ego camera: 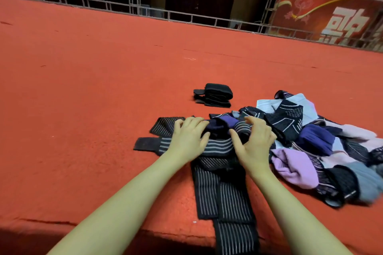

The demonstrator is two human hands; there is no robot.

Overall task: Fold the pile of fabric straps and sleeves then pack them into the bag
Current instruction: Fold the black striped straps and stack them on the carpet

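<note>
Mid-frame, the left hand [187,137] presses flat on a striped strap [215,147]; the right hand [256,144] hovers beside it, fingers loosely curled, grasping nothing.

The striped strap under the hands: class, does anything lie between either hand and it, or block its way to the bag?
Nothing lies between them: the left hand rests on the striped strap, and the right hand hovers curled just above it. No bag shows in this view, so the way to it cannot be judged.

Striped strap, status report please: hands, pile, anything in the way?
Left hand flat on striped strap, right hand hovering with fingers spread. One folded strap done; pile unfolded. No bag visible.
</note>
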